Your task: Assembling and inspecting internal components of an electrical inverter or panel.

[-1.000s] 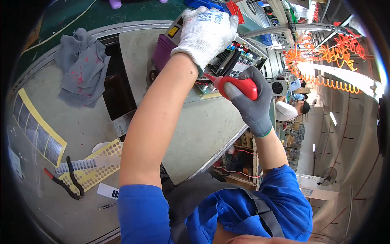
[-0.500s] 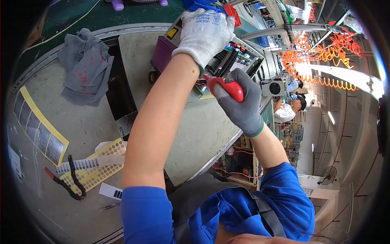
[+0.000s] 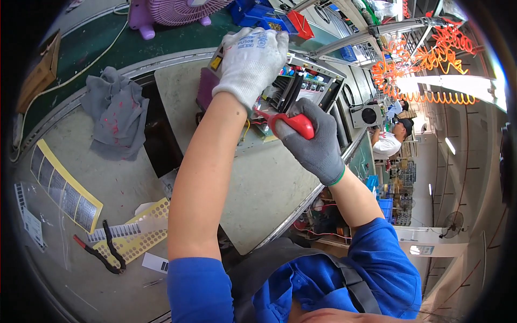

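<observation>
An opened electronic unit [image 3: 328,85] stands on the bench at upper middle, with a purple panel, a metal frame and exposed circuit boards and dark heat sinks. My left hand [image 3: 252,62], in a white knit glove, lies over its left part, fingers curled down over it and their tips hidden. My right hand [image 3: 318,142], in a grey glove, is closed round a red-handled tool [image 3: 302,126]. Its narrow tip points left, at the wires on the unit's near side, just beside my left wrist. The tool's exact kind cannot be made out.
Left on the bench lie a grey cloth [image 3: 116,113], a label sheet [image 3: 67,185], yellow dotted sticker sheets [image 3: 148,226] and dark pliers [image 3: 110,247]. Behind are a purple fan [image 3: 177,12], blue bins [image 3: 250,13] and a red bin [image 3: 301,26]. Orange coiled hoses hang right; another person [image 3: 390,142] works beyond.
My view has shifted, bringing more of the fan and bins in. My left hand sits slightly farther left and lower in view; the red tool's tip has moved left too, still among the wires.
</observation>
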Motion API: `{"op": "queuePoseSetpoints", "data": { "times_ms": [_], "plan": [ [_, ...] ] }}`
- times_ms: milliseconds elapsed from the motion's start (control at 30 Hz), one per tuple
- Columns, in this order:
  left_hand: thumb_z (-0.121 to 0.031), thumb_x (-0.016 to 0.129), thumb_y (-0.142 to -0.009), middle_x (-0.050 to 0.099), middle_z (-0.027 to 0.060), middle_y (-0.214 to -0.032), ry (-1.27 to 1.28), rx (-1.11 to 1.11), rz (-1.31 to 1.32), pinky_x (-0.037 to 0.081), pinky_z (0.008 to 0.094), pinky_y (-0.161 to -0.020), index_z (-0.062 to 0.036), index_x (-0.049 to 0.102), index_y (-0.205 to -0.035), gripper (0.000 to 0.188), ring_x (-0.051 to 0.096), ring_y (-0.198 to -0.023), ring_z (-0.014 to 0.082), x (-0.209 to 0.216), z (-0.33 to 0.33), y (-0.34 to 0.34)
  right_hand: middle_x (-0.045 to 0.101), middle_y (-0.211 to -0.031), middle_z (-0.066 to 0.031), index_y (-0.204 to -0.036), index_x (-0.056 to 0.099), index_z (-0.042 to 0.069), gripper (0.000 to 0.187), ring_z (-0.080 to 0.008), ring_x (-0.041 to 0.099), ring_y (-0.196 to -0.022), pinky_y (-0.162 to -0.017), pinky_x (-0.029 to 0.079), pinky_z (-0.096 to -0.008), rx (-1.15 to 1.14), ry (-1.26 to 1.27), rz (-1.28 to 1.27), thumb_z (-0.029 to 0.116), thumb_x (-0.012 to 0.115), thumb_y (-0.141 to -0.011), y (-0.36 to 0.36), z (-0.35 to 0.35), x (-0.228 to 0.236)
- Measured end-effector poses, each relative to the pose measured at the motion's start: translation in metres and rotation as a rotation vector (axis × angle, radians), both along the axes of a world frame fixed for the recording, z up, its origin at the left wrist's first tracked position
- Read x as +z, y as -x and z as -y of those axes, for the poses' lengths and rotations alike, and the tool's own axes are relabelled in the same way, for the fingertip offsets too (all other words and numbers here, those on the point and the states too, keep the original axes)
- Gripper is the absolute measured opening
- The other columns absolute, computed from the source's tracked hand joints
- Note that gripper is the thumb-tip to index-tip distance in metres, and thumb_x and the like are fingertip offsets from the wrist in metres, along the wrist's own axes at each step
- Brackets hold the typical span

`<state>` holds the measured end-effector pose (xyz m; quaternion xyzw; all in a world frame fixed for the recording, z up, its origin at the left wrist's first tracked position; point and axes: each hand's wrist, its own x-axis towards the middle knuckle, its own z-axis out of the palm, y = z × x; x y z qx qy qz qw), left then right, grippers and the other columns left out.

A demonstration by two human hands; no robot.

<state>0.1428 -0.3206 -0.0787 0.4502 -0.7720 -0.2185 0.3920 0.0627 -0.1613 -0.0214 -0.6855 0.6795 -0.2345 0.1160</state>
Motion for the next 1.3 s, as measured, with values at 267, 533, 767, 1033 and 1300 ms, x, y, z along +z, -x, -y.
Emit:
{"op": "queuePoseSetpoints", "data": {
  "times_ms": [267, 533, 767, 1033, 1300],
  "plan": [
    [-0.025, 0.045, -0.101, 0.067, 0.0077, -0.122, 0.089, -0.009, 0.157, 0.049, 0.0459, -0.093, -0.0133, 0.061, -0.125, 0.031, 0.062, -0.116, 0.0262, -0.002, 0.005, 0.005, 0.056, -0.071, -0.0143, -0.083, 0.055, 0.000, 0.022, -0.0186, 0.055, -0.062, -0.061, 0.047, -0.0337, -0.040, 0.048, 0.163, 0.014, 0.071, -0.080, 0.023, -0.002, 0.002],
    [0.000, 0.057, -0.081, 0.068, 0.0134, -0.110, 0.422, -0.027, 0.103, 0.053, 0.0419, -0.086, -0.0106, 0.061, -0.117, 0.038, 0.065, -0.101, 0.0344, -0.031, 0.024, 0.005, 0.056, -0.070, -0.0082, -0.082, 0.057, 0.002, 0.021, -0.0138, 0.054, -0.066, -0.062, 0.047, -0.0329, -0.133, 0.121, 0.479, 0.016, 0.071, -0.078, 0.067, 0.000, -0.019],
    [0.007, 0.054, -0.079, 0.068, 0.0172, -0.106, 0.319, -0.196, 0.055, 0.053, 0.0416, -0.086, -0.0030, 0.062, -0.114, 0.037, 0.065, -0.100, 0.0364, 0.001, 0.008, 0.005, 0.058, -0.074, -0.0048, -0.082, 0.059, 0.002, 0.024, -0.0105, 0.054, -0.071, -0.067, 0.048, -0.0298, -0.251, 0.183, 0.940, 0.020, 0.073, -0.077, 0.102, -0.006, -0.053],
    [-0.033, 0.044, -0.107, 0.066, 0.0142, -0.118, -0.298, -0.165, -0.311, 0.049, 0.0283, -0.093, 0.0093, 0.062, -0.125, 0.049, 0.063, -0.103, 0.0137, 0.011, -0.002, 0.004, 0.057, -0.074, -0.0070, -0.082, 0.057, 0.001, 0.028, -0.0120, 0.053, -0.070, -0.068, 0.048, -0.0307, -0.234, 0.156, 1.133, 0.021, 0.074, -0.075, 0.120, -0.010, -0.065],
    [-0.030, 0.040, -0.108, 0.067, 0.0150, -0.117, -0.283, -0.103, -0.261, 0.047, 0.0294, -0.097, 0.0105, 0.063, -0.123, 0.048, 0.063, -0.104, 0.0151, 0.014, -0.006, 0.010, 0.056, -0.076, -0.0060, -0.080, 0.057, 0.002, 0.027, -0.0127, 0.050, -0.071, -0.068, 0.047, -0.0326, -0.183, 0.056, 1.229, 0.022, 0.075, -0.076, 0.122, -0.018, -0.059]
  ]
}}
